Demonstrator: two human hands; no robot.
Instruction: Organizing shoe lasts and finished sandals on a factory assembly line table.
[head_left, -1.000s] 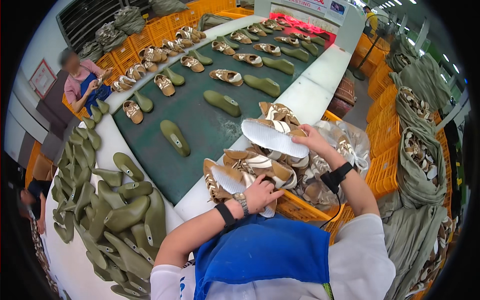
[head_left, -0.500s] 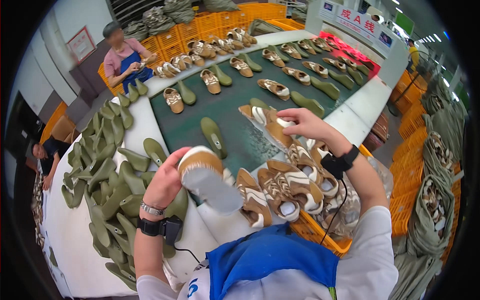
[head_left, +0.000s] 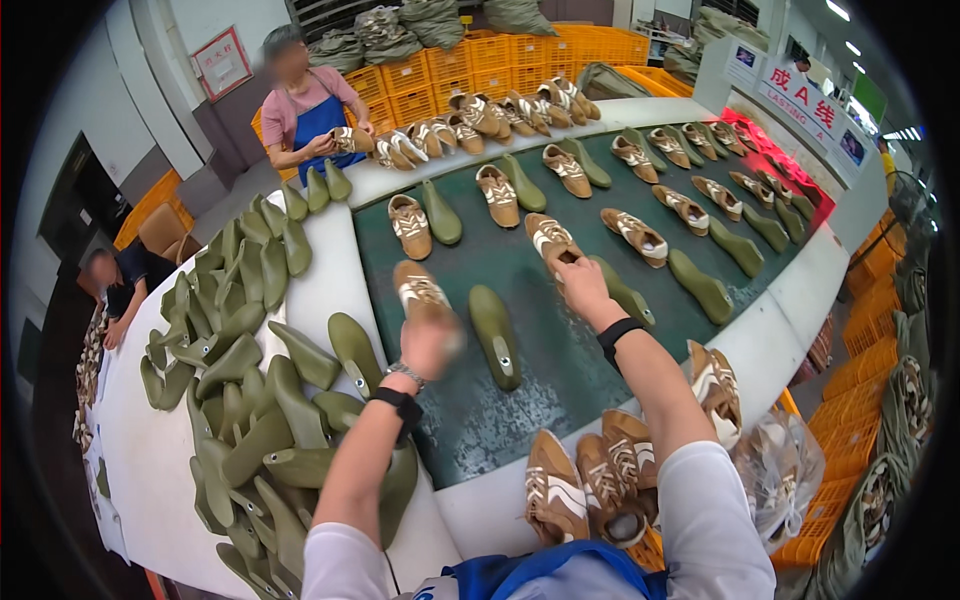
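Out over the dark green conveyor belt [head_left: 560,400], both my arms are stretched forward. My left hand [head_left: 432,345], smeared by motion, is at the heel end of a brown shoe upper [head_left: 419,287] with white stripes, its toe pointing away. My right hand [head_left: 583,287] grips the near end of a matching shoe upper [head_left: 549,238]. Between the two shoes lies a green shoe last [head_left: 493,335] on the belt. Another green last [head_left: 622,292] lies just right of my right hand, partly hidden by it.
A heap of green lasts [head_left: 265,435] covers the white table at left. Several brown shoes [head_left: 557,485] stand along the near edge, beside a clear plastic bag [head_left: 780,470]. Shoes and lasts in rows fill the belt's far part. Co-workers [head_left: 318,115] are at the far left.
Both hands have gone forward from the near edge to the belt, carrying the shoes. The left shoe, tilted with its grey underside showing before, now has its upper side up. The view has shifted.
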